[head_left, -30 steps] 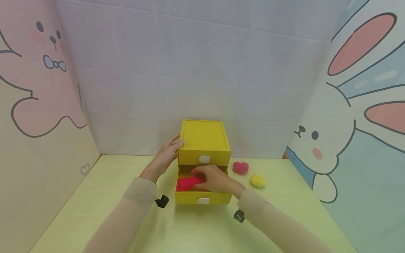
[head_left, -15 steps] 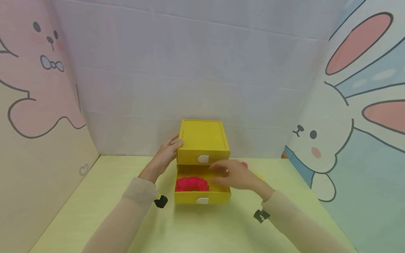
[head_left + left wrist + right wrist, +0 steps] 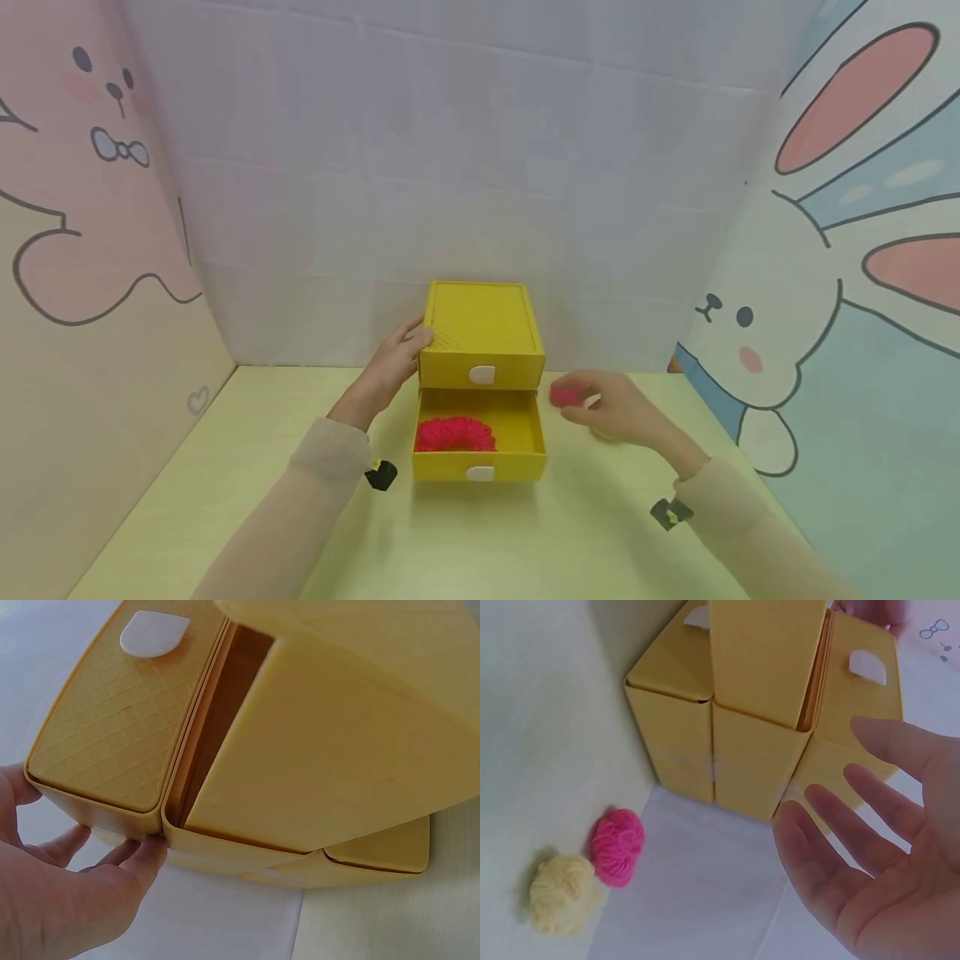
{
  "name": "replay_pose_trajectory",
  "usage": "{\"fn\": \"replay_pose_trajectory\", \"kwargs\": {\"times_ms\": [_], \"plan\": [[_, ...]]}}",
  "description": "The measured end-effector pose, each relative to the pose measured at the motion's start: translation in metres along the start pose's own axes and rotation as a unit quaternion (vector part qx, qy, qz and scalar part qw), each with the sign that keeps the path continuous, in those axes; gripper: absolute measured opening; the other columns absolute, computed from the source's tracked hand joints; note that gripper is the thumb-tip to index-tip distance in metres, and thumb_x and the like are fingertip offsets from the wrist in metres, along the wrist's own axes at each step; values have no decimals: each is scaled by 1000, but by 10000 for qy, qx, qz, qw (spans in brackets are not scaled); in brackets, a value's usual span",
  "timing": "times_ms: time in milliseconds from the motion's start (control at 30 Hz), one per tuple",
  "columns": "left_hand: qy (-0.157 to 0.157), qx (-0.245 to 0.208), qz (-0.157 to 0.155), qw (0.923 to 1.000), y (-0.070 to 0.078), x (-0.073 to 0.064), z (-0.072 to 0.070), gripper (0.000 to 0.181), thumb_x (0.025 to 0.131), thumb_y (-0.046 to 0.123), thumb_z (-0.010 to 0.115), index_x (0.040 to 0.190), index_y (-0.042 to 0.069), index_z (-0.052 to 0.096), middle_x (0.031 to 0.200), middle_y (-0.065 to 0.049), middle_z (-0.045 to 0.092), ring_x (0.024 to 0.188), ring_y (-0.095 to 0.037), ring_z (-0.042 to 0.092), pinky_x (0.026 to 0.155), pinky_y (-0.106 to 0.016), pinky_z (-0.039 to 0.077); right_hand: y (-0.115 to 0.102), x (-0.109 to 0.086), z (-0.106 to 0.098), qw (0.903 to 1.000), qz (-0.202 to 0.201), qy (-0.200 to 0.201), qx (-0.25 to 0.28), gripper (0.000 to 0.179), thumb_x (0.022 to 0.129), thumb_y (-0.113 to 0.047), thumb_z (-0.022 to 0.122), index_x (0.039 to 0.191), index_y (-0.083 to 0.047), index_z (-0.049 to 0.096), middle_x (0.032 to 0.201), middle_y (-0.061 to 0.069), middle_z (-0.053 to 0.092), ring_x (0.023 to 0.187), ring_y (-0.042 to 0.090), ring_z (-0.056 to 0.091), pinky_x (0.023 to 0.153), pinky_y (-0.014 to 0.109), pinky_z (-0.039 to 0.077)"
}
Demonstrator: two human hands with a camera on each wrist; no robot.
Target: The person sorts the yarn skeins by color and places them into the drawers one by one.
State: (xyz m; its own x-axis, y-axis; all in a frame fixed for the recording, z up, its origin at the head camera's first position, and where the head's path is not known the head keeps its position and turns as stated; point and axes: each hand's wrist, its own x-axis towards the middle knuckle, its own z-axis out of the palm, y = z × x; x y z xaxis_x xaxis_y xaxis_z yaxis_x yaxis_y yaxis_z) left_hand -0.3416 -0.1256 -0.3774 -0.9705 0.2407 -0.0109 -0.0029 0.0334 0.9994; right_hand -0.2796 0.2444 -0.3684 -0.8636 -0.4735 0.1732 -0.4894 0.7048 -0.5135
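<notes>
A yellow drawer cabinet (image 3: 483,321) stands at the back, its middle drawer (image 3: 480,467) pulled out. Inside that drawer, on the left, lies a bright pink-red ruffled bundle (image 3: 456,435). My left hand (image 3: 384,371) holds the cabinet's upper left side; in the left wrist view its bent fingers (image 3: 66,844) press that side and the top edge. Off to the cabinet's right, my right hand (image 3: 622,408) hovers with spread, relaxed fingers and nothing in them. From the head it overlaps a small pink yarn ball (image 3: 618,847) and mostly hides a pale yellow yarn ball (image 3: 562,895).
A pale table (image 3: 480,542) extends under everything. Behind the cabinet rises a white sheet wall (image 3: 480,183). Side panels with a pink cartoon animal (image 3: 97,225) and a white rabbit (image 3: 780,333) bound the table.
My right hand has let go of the pink-red bundle, left the drawer and moved right to over the yarn balls. The left hand stays on the cabinet.
</notes>
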Motion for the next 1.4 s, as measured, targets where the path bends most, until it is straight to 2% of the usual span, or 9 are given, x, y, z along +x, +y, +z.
{"fn": "replay_pose_trajectory", "kwargs": {"times_ms": [100, 300, 533, 733, 867, 1000, 1200, 1400], "plan": [[42, -7, -17, 10000, 1, 0, 0, 68, 113, 42, 51, 171, 23, 22, 165, -13, 38, 153, -34, 39, 130, -54, 27, 13, 1, -2, 9999, -12, 115, -83, 30, 98, -14, 79, 127, -11, 74, 122, 4, 75, 105, 29, 72, 87, 39, 65], [47, -31, -11, 10000, 1, -1, 2, 67, 113, 41, 51, 171, 23, 23, 166, -13, 38, 153, -34, 39, 130, -54, 27, 41, 7, 0, 9988, 375, 238, -216, 39, 97, -20, 80, 130, -1, 71, 125, 16, 74, 110, 41, 70, 94, 54, 63], [66, -55, -20, 10000, 0, -1, 4, 67, 113, 41, 52, 171, 23, 24, 166, -12, 39, 153, -33, 40, 130, -54, 28, 72, 18, 11, 9972, 632, 299, -254, 38, 96, -10, 78, 131, 4, 68, 128, 26, 70, 111, 49, 69, 97, 58, 60], [23, -80, -16, 10000, 0, -2, 4, 67, 113, 41, 52, 171, 23, 23, 165, -12, 40, 153, -32, 40, 130, -53, 28, 83, 29, 22, 9952, 760, 279, -548, 41, 96, -7, 78, 132, 7, 66, 133, 30, 67, 118, 51, 64, 101, 60, 57], [25, -65, -10, 10000, 1, -2, 3, 68, 113, 42, 52, 171, 23, 23, 166, -12, 38, 155, -32, 37, 130, -53, 27, 86, 37, 28, 9928, 854, 279, -790, 44, 95, -7, 78, 134, 9, 65, 136, 30, 65, 123, 53, 60, 108, 64, 50], [49, -60, -17, 10000, 0, -2, 2, 68, 112, 42, 53, 171, 23, 24, 166, -12, 39, 155, -32, 37, 130, -54, 27, 92, 46, 38, 9908, 1102, 229, -757, 48, 95, -10, 80, 136, 8, 64, 139, 29, 63, 128, 50, 56, 115, 65, 44], [47, -53, -20, 10000, -1, -3, 3, 67, 113, 41, 53, 171, 23, 24, 162, -13, 42, 152, -32, 41, 129, -54, 29, 106, 52, 55, 9868, 1519, 266, -484, 56, 94, -12, 79, 144, 2, 60, 140, 28, 58, 125, 45, 57, 114, 61, 46], [24, -51, -12, 10000, 2, -4, 3, 68, 113, 41, 52, 171, 23, 23, 163, -13, 42, 152, -33, 40, 130, -53, 28, 117, 57, 67, 9867, 1425, 452, -639, 62, 89, -8, 81, 146, 2, 57, 137, 29, 59, 121, 45, 59, 110, 62, 49]]}}
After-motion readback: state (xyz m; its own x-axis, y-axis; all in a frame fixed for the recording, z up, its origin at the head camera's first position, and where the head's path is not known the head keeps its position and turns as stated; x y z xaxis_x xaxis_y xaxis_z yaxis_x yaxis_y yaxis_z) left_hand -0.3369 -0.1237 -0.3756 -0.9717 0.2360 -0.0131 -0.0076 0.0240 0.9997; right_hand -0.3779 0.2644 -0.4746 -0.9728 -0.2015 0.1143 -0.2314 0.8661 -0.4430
